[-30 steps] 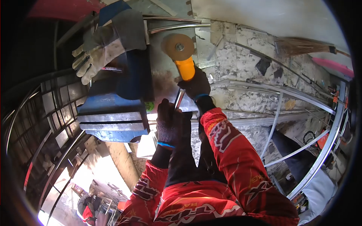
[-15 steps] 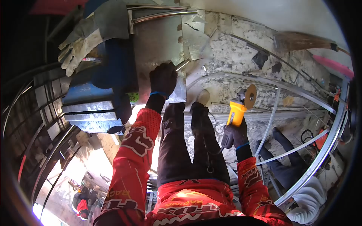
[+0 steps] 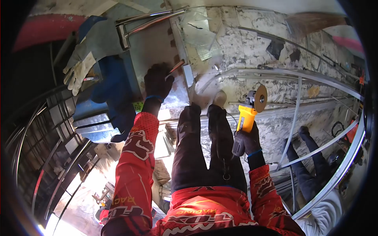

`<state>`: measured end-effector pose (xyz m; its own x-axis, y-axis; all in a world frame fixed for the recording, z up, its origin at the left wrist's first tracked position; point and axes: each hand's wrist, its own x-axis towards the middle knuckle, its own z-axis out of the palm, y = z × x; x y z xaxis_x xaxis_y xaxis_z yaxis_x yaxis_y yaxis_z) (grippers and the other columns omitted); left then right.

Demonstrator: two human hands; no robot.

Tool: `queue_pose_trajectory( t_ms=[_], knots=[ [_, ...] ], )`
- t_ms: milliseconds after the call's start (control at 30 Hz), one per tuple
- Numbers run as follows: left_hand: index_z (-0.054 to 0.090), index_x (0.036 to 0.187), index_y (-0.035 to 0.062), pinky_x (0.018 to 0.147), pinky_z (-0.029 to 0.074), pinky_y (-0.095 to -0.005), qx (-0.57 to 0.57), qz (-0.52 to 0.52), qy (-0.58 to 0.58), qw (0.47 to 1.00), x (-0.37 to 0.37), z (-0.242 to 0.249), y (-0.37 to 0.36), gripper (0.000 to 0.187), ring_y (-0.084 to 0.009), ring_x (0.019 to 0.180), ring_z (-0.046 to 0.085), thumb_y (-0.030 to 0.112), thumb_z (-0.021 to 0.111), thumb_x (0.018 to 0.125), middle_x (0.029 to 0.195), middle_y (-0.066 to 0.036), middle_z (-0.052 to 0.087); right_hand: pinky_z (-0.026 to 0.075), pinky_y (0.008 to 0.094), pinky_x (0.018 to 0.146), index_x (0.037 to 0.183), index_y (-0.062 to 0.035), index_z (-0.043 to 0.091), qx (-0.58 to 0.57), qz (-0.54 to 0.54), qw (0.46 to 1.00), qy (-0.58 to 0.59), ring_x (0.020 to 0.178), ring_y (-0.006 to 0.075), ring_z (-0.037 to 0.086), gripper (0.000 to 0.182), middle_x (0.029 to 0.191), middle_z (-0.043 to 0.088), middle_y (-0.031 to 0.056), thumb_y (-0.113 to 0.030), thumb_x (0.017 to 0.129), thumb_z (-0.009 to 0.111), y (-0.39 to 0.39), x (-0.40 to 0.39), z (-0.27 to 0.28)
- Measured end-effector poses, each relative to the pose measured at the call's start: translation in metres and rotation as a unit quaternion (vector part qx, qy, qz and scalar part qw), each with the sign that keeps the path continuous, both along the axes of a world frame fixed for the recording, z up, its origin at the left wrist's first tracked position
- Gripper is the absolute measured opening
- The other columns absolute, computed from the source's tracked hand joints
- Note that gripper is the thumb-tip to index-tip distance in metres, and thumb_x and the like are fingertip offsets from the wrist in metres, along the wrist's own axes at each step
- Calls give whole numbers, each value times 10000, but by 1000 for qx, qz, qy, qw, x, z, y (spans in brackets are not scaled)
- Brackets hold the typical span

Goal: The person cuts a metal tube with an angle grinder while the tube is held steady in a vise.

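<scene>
My left hand (image 3: 157, 82), in a dark glove, is closed around a short shiny metal tube (image 3: 177, 67) whose end sticks out toward the upper right. The hand is over a flat metal-topped work surface (image 3: 147, 49). In my right hand (image 3: 249, 141), also gloved, is a yellow angle grinder (image 3: 246, 118), gripped by its rear body. Its tan cutting disc (image 3: 260, 98) stands on edge at the top, apart from any workpiece. A small bright plate (image 3: 188, 76) lies at the surface's edge, right of the tube.
Left of my left hand are a blue machine (image 3: 92, 106) and a pale work glove (image 3: 80, 72). Bent metal tubes (image 3: 151, 19) lie at the back. A large curved metal frame (image 3: 342, 167) spans the right side, near another person's legs (image 3: 311, 157). Metal bars run along the stained floor (image 3: 232, 47).
The view has shifted, with the bench and blue machine now farther left. My left hand sits a little lower and left in view, still holding the tube. The grinder stays in my right hand.
</scene>
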<state>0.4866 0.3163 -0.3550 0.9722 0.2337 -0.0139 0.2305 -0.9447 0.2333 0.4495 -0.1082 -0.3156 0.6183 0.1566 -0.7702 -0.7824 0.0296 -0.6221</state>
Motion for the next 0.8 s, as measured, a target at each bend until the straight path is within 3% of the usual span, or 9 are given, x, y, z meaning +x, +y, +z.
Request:
queue_pose_trajectory(
  t_ms=[300, 400, 467, 500, 567, 600, 667, 700, 800],
  knots=[
    [645, 1129, 56, 859, 515, -492, -5, -3, -57, 998, -6, -19, 27, 353, -383, 1004, 625, 210, 654, 811, 1062, -188, 642, 619, 366, 697, 1298, -40, 499, -16, 50, 998, -19, 781, 221, 698, 603, 980, 646, 96, 45, 752, 740, 8, 13, 2],
    [647, 1104, 35, 865, 524, -474, -161, 141, -58, 975, -1, -17, 50, 279, -380, 998, 641, 143, 600, 851, 1042, -195, 659, 623, 369, 711, 1290, -37, 505, -8, 59, 998, -18, 788, 218, 694, 596, 990, 645, 92, 40, 748, 740, 5, 16, 0],
    [646, 1046, 21, 852, 527, -467, -373, 320, -64, 868, -8, -29, 68, 207, -374, 998, 653, 97, 556, 875, 1012, -209, 663, 583, 351, 669, 1252, -66, 521, -43, 79, 995, -37, 765, 206, 668, 548, 929, 631, 68, -49, 756, 752, 6, 19, 0],
    [646, 1046, 21, 852, 527, -467, -373, 323, -66, 867, -9, -28, 69, 207, -374, 998, 653, 97, 556, 875, 1012, -209, 663, 573, 346, 654, 1230, -67, 526, -50, 79, 995, -29, 757, 204, 668, 523, 913, 626, 61, -63, 759, 753, 6, 19, 0],
    [656, 1013, 45, 849, 529, -486, -132, 201, -10, 971, -8, -27, 67, 189, -384, 993, 649, 121, 572, 861, 1046, -195, 671, 574, 345, 654, 1230, -66, 525, -36, 71, 996, -24, 752, 204, 666, 524, 907, 622, 58, -56, 757, 751, 7, 19, -3],
    [656, 1013, 45, 849, 529, -486, -133, 204, -12, 970, -5, -26, 62, 189, -384, 993, 649, 121, 572, 861, 1046, -195, 671, 574, 345, 655, 1231, -66, 525, -23, 61, 998, -19, 747, 203, 664, 525, 902, 618, 55, -48, 756, 748, 7, 21, -5],
    [659, 973, 98, 847, 535, -494, 98, -72, -13, 992, 5, -21, 43, 159, -387, 962, 647, 167, 606, 840, 1076, -161, 674, 575, 346, 656, 1236, -65, 524, -21, 68, 997, -15, 742, 203, 662, 526, 899, 614, 54, -45, 759, 745, 11, 24, -3],
    [680, 1039, 62, 853, 532, -490, -109, 99, -52, 988, 8, -17, 23, 232, -358, 932, 646, 193, 638, 852, 1046, -150, 656, 577, 348, 656, 1241, -65, 523, -18, 70, 997, -10, 737, 203, 660, 527, 896, 611, 53, -42, 763, 742, 14, 25, -2],
    [682, 1084, 110, 840, 531, -499, -34, 103, 60, 992, 22, -2, 6, 275, -371, 944, 644, 221, 651, 834, 1033, -155, 656, 610, 365, 685, 1249, -43, 521, -15, 71, 997, -4, 764, 219, 686, 554, 945, 630, 79, 4, 739, 731, 22, 28, -1]
  ],
)
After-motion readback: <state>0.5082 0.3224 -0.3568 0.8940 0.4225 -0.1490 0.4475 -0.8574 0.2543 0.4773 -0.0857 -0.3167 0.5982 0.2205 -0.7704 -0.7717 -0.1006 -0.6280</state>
